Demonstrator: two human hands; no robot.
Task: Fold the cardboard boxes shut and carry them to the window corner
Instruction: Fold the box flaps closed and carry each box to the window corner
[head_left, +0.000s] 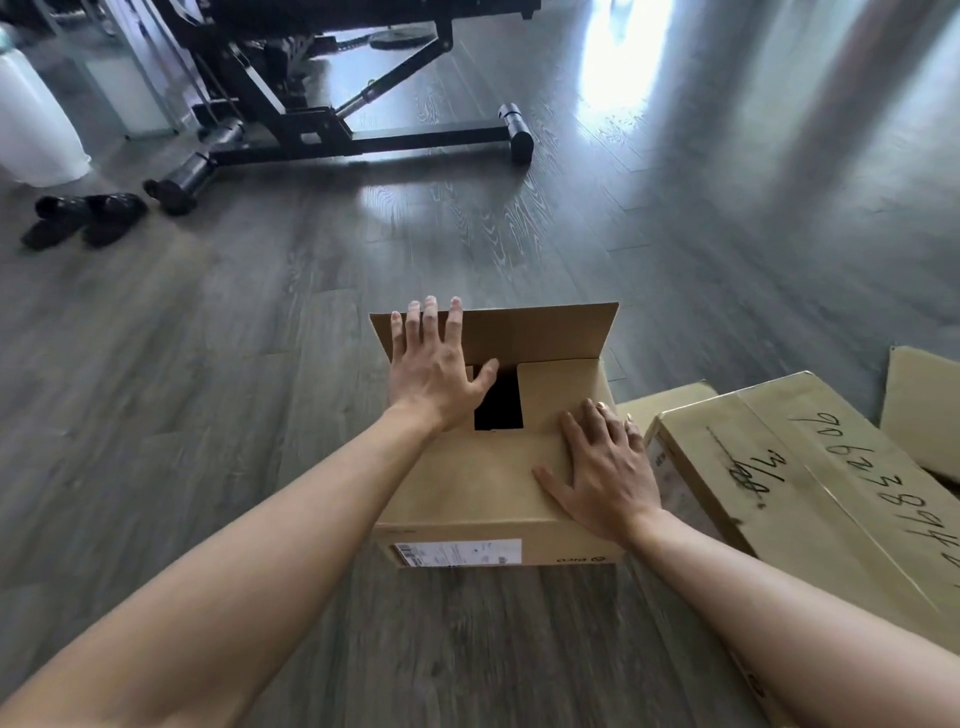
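Left hand flat, fingers straight, over the cardboard box's far flap; right hand flat, pressing the near flap, frame centre.

Both forearms are bare to the frame's edge; the left hand and right hand are ungloved.

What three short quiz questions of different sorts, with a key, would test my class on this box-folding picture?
1. True or false: the far flap of the box is already folded flat.
2. Which hand presses the right flap down: A left hand, B right hand?
3. Fill in: black ____ lie on the floor at far left.

Key: 1 false, it stands up; 2 B; 3 shoes.
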